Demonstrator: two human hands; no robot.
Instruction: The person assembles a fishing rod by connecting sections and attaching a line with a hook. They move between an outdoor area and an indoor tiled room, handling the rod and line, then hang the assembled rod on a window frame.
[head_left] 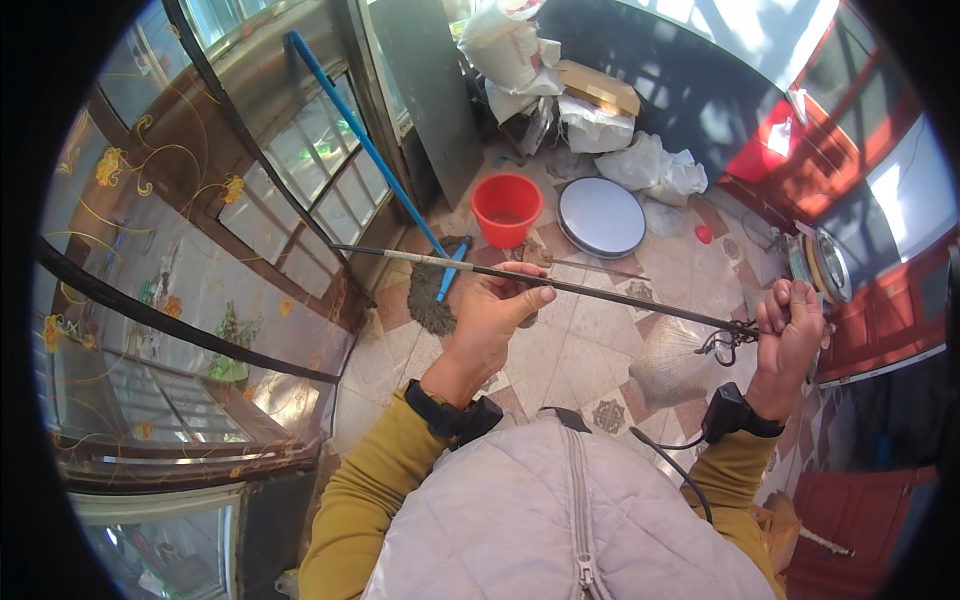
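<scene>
A long thin dark rod (620,298), paler toward its left end, spans the space in front of my chest. It looks like a steelyard beam, with dark metal hooks or chain (728,345) hanging near its right end. My left hand (488,322) holds it near the middle, thumb laid along the rod and fingers behind it. Around the right end, my right hand (790,328) is closed, fingers curled near the hooks. Below the hooks is a pale, mesh-like or translucent thing (672,365) whose kind I cannot make out.
A blue-handled mop (370,150) leans at left, its grey head on the tiled floor (575,345). Beyond stand a red bucket (506,207), a round white-topped disc (602,217), white sacks (505,45) and a cardboard box (598,86). A sheer flowered curtain (190,290) hangs at left; red furniture (885,310) stands at right.
</scene>
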